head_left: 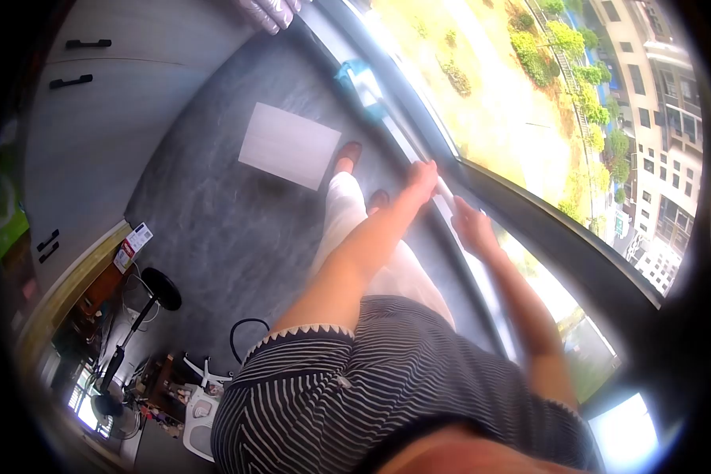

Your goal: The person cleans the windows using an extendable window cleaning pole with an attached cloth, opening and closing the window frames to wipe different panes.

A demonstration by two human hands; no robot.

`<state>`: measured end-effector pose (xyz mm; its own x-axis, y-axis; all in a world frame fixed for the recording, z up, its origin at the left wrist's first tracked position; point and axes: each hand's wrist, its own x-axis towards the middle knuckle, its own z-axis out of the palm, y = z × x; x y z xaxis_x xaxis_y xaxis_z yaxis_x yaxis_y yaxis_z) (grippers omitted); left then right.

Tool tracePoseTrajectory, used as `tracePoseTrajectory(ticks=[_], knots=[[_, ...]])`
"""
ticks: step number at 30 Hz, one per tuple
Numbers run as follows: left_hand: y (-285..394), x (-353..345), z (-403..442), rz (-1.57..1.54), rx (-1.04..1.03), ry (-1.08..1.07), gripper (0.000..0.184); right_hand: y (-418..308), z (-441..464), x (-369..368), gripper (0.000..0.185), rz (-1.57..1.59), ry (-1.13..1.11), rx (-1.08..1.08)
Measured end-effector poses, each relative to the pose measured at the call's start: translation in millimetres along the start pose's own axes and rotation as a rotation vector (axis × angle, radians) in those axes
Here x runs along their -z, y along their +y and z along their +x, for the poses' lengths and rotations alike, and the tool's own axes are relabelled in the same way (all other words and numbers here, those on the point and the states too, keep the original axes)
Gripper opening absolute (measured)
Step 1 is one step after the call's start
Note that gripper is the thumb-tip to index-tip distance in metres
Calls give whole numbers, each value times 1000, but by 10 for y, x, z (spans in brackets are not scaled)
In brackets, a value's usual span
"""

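Note:
My left hand (423,180) is closed around the upper end of a narrow white strip-like thing (444,191) beside the window frame. Just below it, my right hand (472,225) has its fingers bent at the same strip from the window side. Glare washes out the strip, so its exact kind cannot be made out. Farther up the ledge lies a teal and white packet-like thing (363,88), apart from both hands.
A pale rectangular sheet or board (289,146) lies on the dark grey floor (213,134) near my feet. Grey cabinets (126,87) stand at left, with a black round-headed stand (161,289) and white chair (201,419) below. Shiny pale glove-like fingers (270,13) show at the top.

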<state>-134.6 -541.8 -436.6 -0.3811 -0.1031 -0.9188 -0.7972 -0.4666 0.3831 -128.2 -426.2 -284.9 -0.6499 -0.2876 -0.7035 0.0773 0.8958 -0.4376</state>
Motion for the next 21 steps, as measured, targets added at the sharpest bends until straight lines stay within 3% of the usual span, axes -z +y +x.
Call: tracePoseTrajectory(ticks=[3, 7, 8, 10, 12, 17, 18, 19, 21], knots=[[713, 295, 285, 200, -20, 132, 28, -507, 581, 58, 45, 4, 14, 84], [1459, 693, 692, 1021, -317, 210, 15, -1067, 1279, 105, 45, 19, -19, 114], [1589, 826, 908, 983, -369, 189, 15, -1120, 1481, 73, 44, 1, 19, 201], [1839, 1088, 1361, 907, -469, 140, 33, -1430, 1810, 74, 42, 25, 36, 215], [2099, 1345, 1643, 797, -510, 164, 30, -1724, 2134, 64, 40, 14, 29, 244], [2746, 1638, 1785, 698, -305, 230, 21, -2184, 2403, 193, 35, -38, -7, 244], [2775, 1655, 1703, 1129, -460, 272, 20, -2103, 2412, 141, 37, -8, 29, 272], [2777, 1653, 1702, 1203, -443, 329, 15, -2083, 2392, 94, 44, -45, 57, 383], [2786, 1646, 1680, 1349, -397, 441, 37, -2117, 2243, 130, 51, 353, -215, 21]])
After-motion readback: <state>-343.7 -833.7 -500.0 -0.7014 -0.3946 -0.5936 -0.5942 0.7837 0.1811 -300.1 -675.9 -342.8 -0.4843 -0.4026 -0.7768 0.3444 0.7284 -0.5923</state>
